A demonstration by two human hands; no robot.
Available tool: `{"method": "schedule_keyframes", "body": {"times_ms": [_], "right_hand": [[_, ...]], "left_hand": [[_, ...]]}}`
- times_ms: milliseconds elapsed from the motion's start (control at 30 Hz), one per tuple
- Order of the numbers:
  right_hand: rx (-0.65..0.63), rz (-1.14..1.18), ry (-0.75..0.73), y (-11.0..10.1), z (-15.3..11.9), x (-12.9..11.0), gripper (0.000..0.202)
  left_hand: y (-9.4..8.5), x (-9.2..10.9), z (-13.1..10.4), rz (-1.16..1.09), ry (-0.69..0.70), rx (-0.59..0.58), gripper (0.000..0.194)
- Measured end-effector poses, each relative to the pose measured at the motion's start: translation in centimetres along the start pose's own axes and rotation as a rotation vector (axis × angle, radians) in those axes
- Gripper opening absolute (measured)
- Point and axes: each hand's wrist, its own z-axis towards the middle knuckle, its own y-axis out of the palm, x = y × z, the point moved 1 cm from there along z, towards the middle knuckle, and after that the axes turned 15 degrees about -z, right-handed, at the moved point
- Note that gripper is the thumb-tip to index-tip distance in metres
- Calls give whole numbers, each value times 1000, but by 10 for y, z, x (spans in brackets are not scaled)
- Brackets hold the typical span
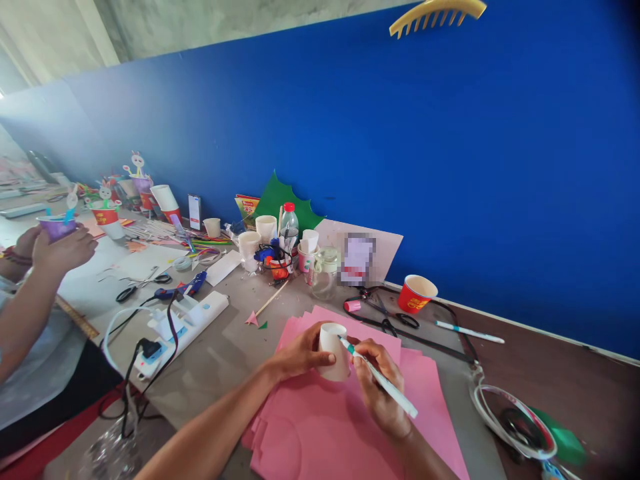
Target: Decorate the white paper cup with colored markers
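A plain white paper cup (334, 357) is held above a stack of pink paper (320, 427). My left hand (303, 353) wraps round the cup's left side, its thumb across the front. A white marker pen with a green band (387, 385) lies in the grip of my right hand (381, 383). Its tip is at the cup's upper right, close to the rim; whether it touches cannot be made out. No drawing shows on the visible side of the cup.
Behind the paper stand a glass jar (325, 273), a red cup (417, 294) and scissors (387, 313). Another marker (470, 332) lies at right. A power strip (183, 333) and glue gun (183, 287) are at left, where a co-worker's hands (63, 247) hold a purple cup (57, 228).
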Motion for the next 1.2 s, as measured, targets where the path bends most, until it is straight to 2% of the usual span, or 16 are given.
{"method": "schedule_keyframes", "body": {"times_ms": [133, 367, 633, 767, 1000, 1067, 1200], "right_hand": [[-40, 13, 9, -1, -2, 3, 10], [-27, 65, 57, -1, -4, 6, 11], [-9, 0, 68, -2, -3, 3, 14], [-45, 42, 59, -2, -2, 4, 16], [153, 74, 198, 1, -2, 4, 17], [177, 66, 172, 3, -2, 4, 15], [151, -11, 28, 5, -2, 5, 13]], "left_hand": [[1, 1, 0, -12, -4, -15, 66], [-2, -3, 0, -4, -5, -5, 66], [-4, -4, 0, 19, -3, 8, 65], [-3, -3, 0, -13, -5, -9, 65], [-5, -1, 0, 3, -36, 89, 70], [-5, -1, 0, -2, -35, 103, 71], [-4, 1, 0, -22, -21, 104, 72]]}}
